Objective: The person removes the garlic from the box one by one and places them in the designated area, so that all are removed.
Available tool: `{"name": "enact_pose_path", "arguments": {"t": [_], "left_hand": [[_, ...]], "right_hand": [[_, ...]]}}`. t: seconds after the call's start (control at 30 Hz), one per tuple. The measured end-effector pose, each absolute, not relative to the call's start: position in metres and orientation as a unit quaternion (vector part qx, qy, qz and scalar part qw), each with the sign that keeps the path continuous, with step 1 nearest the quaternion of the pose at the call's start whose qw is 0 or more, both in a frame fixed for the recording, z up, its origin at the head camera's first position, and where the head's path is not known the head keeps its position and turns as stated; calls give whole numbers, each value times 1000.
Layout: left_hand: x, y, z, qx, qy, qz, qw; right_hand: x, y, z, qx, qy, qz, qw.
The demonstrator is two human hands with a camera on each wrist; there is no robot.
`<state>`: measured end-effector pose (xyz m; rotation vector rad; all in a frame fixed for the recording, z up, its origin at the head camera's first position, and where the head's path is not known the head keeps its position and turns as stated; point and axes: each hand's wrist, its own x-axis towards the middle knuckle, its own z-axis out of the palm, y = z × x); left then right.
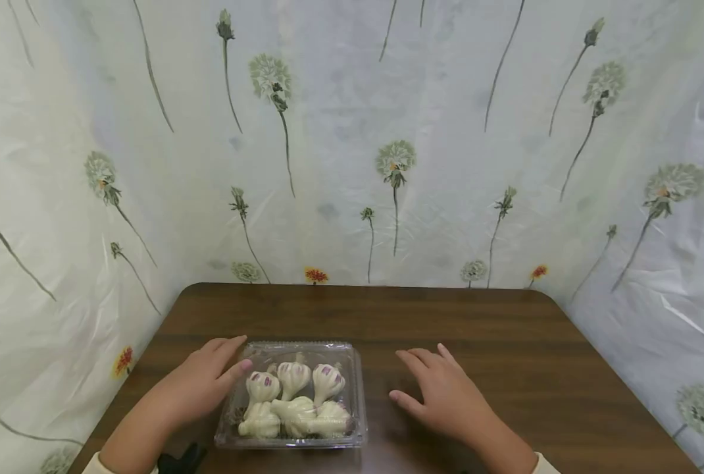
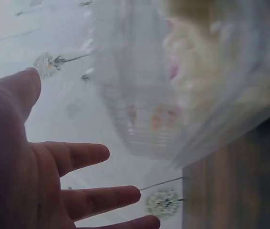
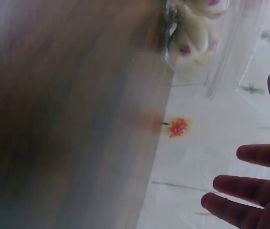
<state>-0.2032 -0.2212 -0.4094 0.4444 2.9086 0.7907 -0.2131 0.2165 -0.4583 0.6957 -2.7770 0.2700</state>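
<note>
A clear plastic clamshell box (image 1: 360, 401) stands on the table, its lid down over several garlic bulbs (image 1: 295, 378). The bulbs are white with purple marks, in two rows. Beside the box's left side is my left hand (image 1: 201, 382), with thumb and fingertips right at its edge in the head view. The left wrist view shows that hand's fingers (image 2: 106, 200) straight and spread, with the box wall (image 2: 140, 86) beyond them. My right hand (image 1: 447, 395) is apart from the box, over the table to its right, fingers extended and holding nothing.
The dark brown wooden table (image 1: 476, 329) has rounded far corners. Pale sheeting (image 1: 328, 131) printed with dandelions hangs behind it and along both sides. A small black object (image 1: 181, 459) shows under the left wrist at the near edge of view.
</note>
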Motion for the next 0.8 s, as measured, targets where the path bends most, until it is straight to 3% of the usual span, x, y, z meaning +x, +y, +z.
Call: {"name": "enact_pose_path", "arguments": {"t": [0.4,0.6,0.8], "left_hand": [[-203,-235,-433,61,920,385,31],[-203,-240,-451,21,868,491,72],[-206,-248,-468,43,809,575,112]], "right_hand": [[-201,206,-463,237,-931,279,-9],[-196,196,-467,272,-890,366,-17],[-189,188,-465,300,-870,389,-30]]}}
